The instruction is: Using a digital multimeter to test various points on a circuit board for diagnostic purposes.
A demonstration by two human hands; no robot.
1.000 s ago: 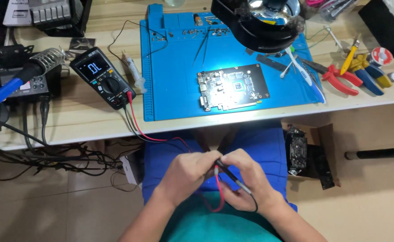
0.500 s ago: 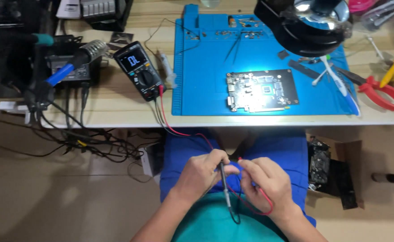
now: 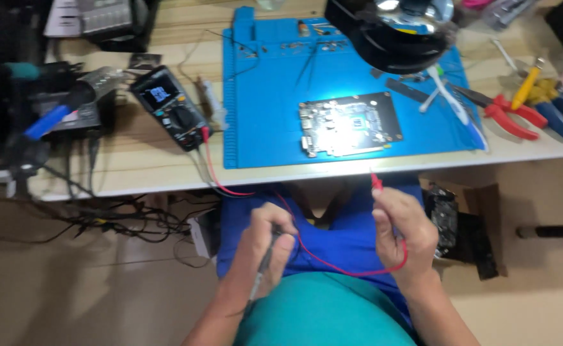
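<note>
Wooden bench fills the upper frame, with a blue mat [image 3: 262, 96] on it. At lower centre, right hand [image 3: 404, 227] grips red probe [image 3: 376, 182], tip up; left hand [image 3: 265, 247] is closed on black probe [image 3: 263, 269]. Neither touches the lit circuit board [image 3: 349, 123] at centre; multimeter [image 3: 169, 106] sits upper left, so probing has not begun.

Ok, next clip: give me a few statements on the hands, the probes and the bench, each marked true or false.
1. The right hand holds the red probe with its tip pointing up toward the table edge. True.
2. The left hand is empty. False: it grips the black probe.
3. The circuit board lies on the blue mat. True.
4. A probe tip is touching the circuit board. False: both probes are held below the table edge, over the lap.
5. The multimeter sits to the right of the mat. False: it sits to its left.
</note>
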